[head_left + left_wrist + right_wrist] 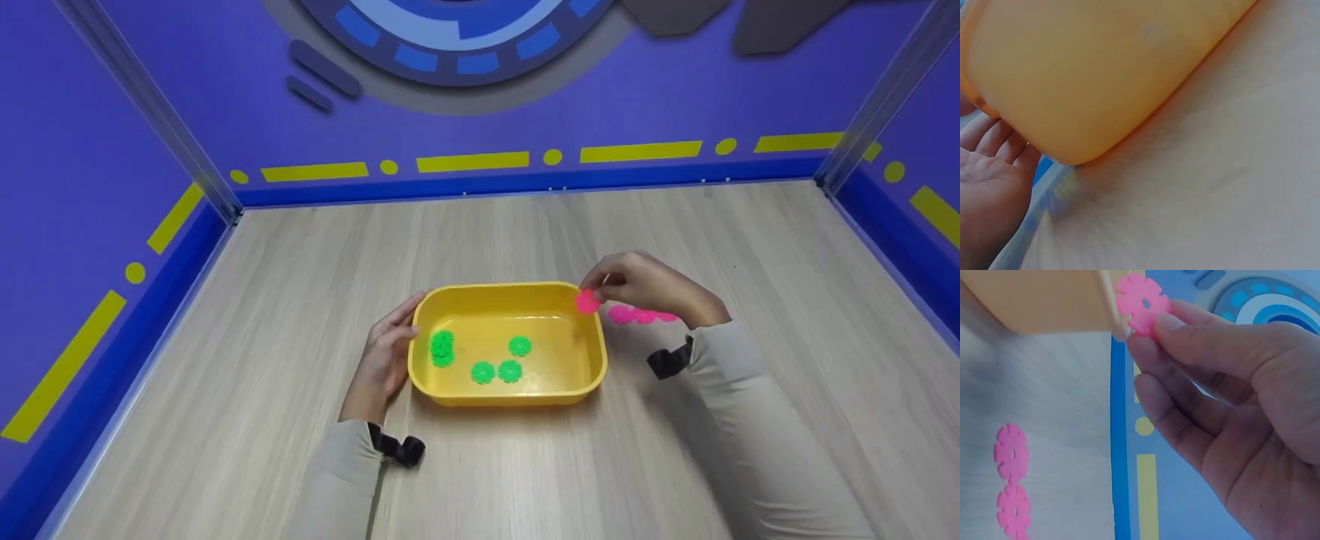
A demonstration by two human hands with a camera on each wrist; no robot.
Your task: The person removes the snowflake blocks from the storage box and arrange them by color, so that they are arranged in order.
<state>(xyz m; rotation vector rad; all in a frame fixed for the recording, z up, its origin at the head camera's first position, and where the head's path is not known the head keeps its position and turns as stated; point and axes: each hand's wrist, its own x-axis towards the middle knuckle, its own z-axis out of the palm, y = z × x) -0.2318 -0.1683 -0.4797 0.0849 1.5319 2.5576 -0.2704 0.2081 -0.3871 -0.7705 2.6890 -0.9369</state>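
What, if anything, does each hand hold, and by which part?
The right hand pinches a pink disc by its edge; the left hand holds the yellow tray by its left rim.

Long pale beige sleeves (761, 427), a stubby black device (664, 365) strapped at each cuff (711, 345)

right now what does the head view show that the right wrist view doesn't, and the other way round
Only the head view: the left hand holding the left end of the yellow tray, and the green discs inside it.

Only the right wrist view: the palm side of the right hand, and a clear centre hole and edge notches on the held pink disc.

Both: that hand pinching the disc by the tray's rim, more pink discs on the table, and part of the patterned wall.
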